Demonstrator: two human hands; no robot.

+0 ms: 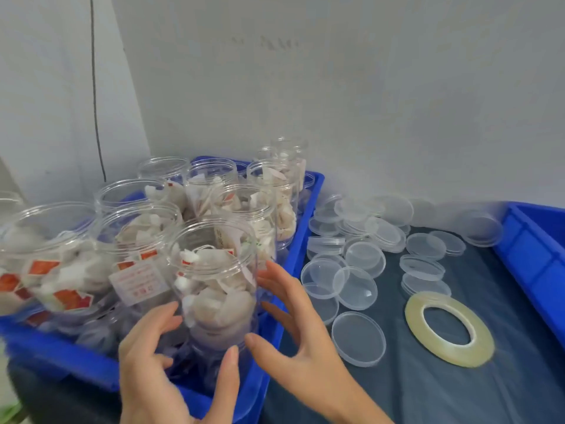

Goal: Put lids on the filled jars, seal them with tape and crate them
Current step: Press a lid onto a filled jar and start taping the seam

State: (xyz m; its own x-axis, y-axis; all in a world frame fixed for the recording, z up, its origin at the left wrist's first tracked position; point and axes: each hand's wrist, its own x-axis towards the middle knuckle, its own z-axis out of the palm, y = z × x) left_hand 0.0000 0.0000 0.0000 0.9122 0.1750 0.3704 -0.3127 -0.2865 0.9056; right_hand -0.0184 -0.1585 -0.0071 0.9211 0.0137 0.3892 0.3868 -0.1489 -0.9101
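A clear open jar filled with white sachets is tilted toward me above the front of the blue crate. My left hand grips its lower part, thumb on the near side and fingers round the left. My right hand is at the jar's right side with its fingers spread and nearly straight; whether it touches the jar is unclear. Several other filled, lidless jars stand in the crate. Loose clear lids lie on the dark table. A roll of clear tape lies flat to their right.
A second blue crate sits at the right edge; its inside is out of view. A grey wall runs close behind the crates and lids. Dark table surface shows in front of the tape roll.
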